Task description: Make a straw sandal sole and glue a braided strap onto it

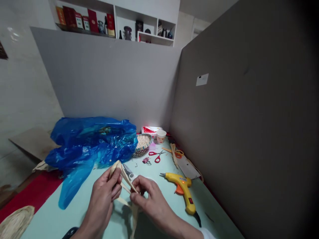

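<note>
Pale strip (135,214) cropped, white-handled scissors (128,171) partly covered
The strip runs past the bottom edge; the right hand (151,198) hides some of the scissors; the wall label (202,80) is too small to read.

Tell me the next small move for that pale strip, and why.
Probably draw the right hand gently down the pale strip, to snug its strands together: the left hand pinches the folded top, the right holds it lower, and the strands between them stand apart.
</note>
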Demonstrator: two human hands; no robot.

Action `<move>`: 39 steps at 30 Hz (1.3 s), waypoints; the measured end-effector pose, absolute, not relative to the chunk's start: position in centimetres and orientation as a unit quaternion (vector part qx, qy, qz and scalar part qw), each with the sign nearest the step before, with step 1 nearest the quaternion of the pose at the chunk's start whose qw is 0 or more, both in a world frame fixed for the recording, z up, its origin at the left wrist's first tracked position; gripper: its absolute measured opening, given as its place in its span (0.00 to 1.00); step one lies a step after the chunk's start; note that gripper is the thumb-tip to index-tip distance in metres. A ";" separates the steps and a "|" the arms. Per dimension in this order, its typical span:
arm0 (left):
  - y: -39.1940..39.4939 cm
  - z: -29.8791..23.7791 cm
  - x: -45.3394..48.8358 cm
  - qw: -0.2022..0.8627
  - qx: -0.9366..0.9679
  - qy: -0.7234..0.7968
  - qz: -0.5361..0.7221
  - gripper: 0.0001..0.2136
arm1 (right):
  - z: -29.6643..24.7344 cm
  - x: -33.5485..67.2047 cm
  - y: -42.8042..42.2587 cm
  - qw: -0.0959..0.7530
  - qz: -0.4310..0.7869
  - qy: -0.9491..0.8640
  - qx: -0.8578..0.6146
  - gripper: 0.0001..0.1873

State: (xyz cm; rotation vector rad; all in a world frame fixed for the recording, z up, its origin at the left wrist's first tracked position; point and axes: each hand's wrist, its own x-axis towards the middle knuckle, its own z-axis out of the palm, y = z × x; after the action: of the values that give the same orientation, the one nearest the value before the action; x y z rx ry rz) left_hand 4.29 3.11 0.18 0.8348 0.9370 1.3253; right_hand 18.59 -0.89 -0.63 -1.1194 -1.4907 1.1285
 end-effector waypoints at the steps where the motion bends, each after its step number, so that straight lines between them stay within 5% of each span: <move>1: 3.3 0.3 4.3 0.611 0.355 0.405 0.580 0.24 | -0.7 18.6 -0.7 0.457 0.480 -0.601 -0.446 0.05; 6: 6.8 1.5 2.7 0.583 0.311 0.423 0.620 0.08 | -0.7 19.0 -0.4 0.388 0.575 -0.599 -0.401 0.07; 12: 9.9 4.5 -0.2 0.590 0.349 0.401 0.608 0.09 | 2.0 20.6 -1.8 0.283 0.556 -0.700 -0.347 0.12; 19: 5.8 4.7 2.6 0.705 0.456 0.351 0.414 0.16 | 3.7 22.0 -0.2 0.473 0.447 -0.615 -0.446 0.16; 30: 3.9 3.2 5.6 0.685 0.534 0.348 0.352 0.23 | 1.0 21.3 0.1 0.496 0.475 -0.584 -0.432 0.16; 39: 4.1 2.5 6.4 0.646 0.535 0.388 0.382 0.18 | 1.7 20.9 -0.1 0.513 0.533 -0.554 -0.382 0.24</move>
State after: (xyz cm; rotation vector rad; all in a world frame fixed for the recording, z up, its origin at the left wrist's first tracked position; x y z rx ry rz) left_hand 6.44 4.07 2.48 1.2182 0.8825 0.8687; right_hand 20.89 -0.05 1.67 -0.9192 -1.3326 1.2809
